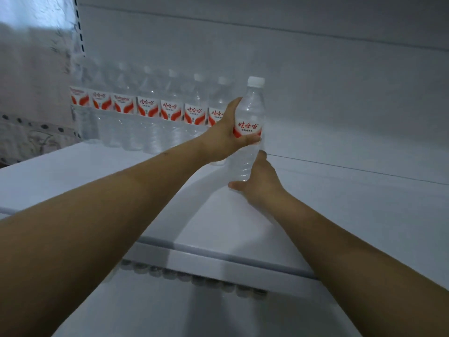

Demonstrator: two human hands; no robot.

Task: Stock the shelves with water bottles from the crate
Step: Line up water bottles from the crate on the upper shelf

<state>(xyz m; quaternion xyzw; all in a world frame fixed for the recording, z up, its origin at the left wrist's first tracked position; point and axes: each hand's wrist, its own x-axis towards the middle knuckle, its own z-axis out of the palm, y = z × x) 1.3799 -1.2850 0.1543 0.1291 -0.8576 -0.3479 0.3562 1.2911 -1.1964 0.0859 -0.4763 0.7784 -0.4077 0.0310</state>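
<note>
Since both arms reach in from the bottom of the view, I'll start down there: at about 6 o'clock, under the front lip of the shelf [218,229], there's a line of bottle caps [194,279] poking out from the level below, so that lower level looks stocked already.

Moving up and in, the right hand [258,184] sits low on the bottle [250,132], fingers curled round the clear ribbed part near its base, thumb sticking out toward 9 o'clock. My guess is it's steadying the bottom so the thing lands flat. The left hand [227,135] is wrapped round the middle, thumb across the lower edge of the red and white label, which faces out. Makes sense if you want the labels all showing the same way. So both hands have a proper hold on the one bottle, neither is loose. It's upright, roughly dead centre of the view, and I can't tell if the base is touching the shelf or just above it.

Further back, toward 10 o'clock, a row of bottles [145,110] stands along the rear, labels mostly front-facing, and the held bottle is going in just beside the right end of that row. Reads like filling the line left to right.

Surface is plain white and smooth, with a white back panel [340,81] behind, and loads of bare shelf off toward 3 o'clock. At far left there's a slotted upright [79,27], and past it some patterned fabric [31,93], blurry. No crate in sight.
</note>
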